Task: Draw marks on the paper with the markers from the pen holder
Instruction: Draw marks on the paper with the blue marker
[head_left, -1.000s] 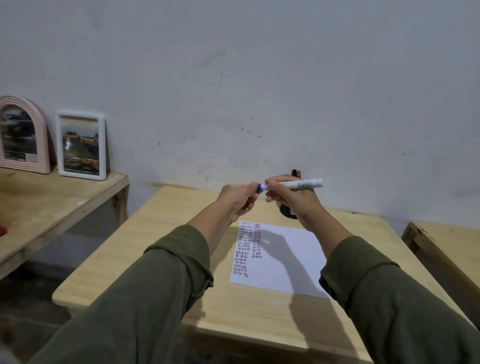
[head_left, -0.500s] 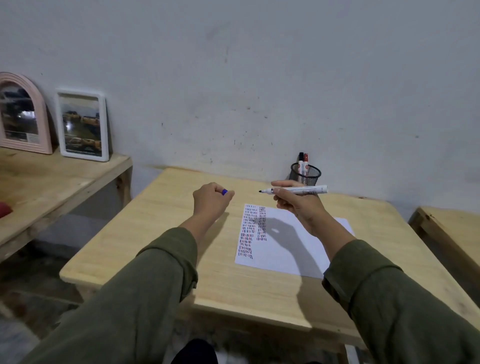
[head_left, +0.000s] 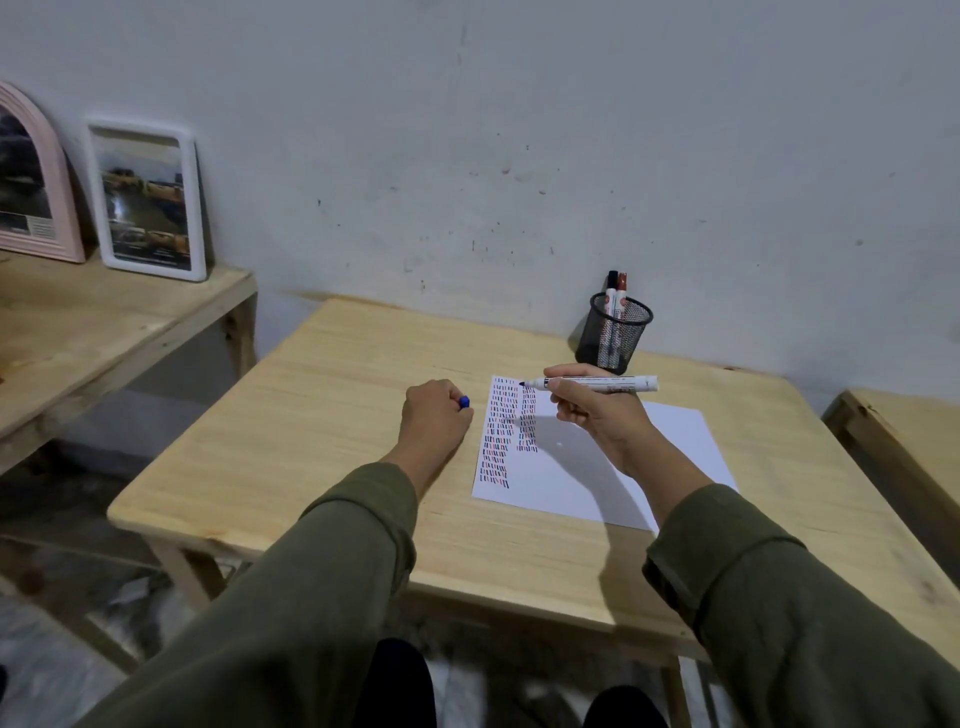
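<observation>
A white sheet of paper (head_left: 639, 457) lies on the wooden table (head_left: 332, 415), its left part filled with columns of short red, blue and black strokes. My right hand (head_left: 592, 410) holds an uncapped white marker (head_left: 613, 384) level above the paper, tip pointing left over the top of the marks. My left hand (head_left: 434, 415) is closed in a fist around the blue cap (head_left: 464, 401), hovering left of the paper. A black mesh pen holder (head_left: 613, 332) stands behind the paper by the wall with two markers (head_left: 615, 291) in it.
A lower wooden bench (head_left: 104, 332) on the left carries a white picture frame (head_left: 148, 200) and a pink arched frame (head_left: 31, 182) against the wall. Another wooden surface (head_left: 909, 441) sits at the right edge. My knees show below the table's front edge.
My hands pulled apart, taking the blue cap off the marker. Both hands then dropped lower toward the table, and the view tilted down so the pen holder came into sight.
</observation>
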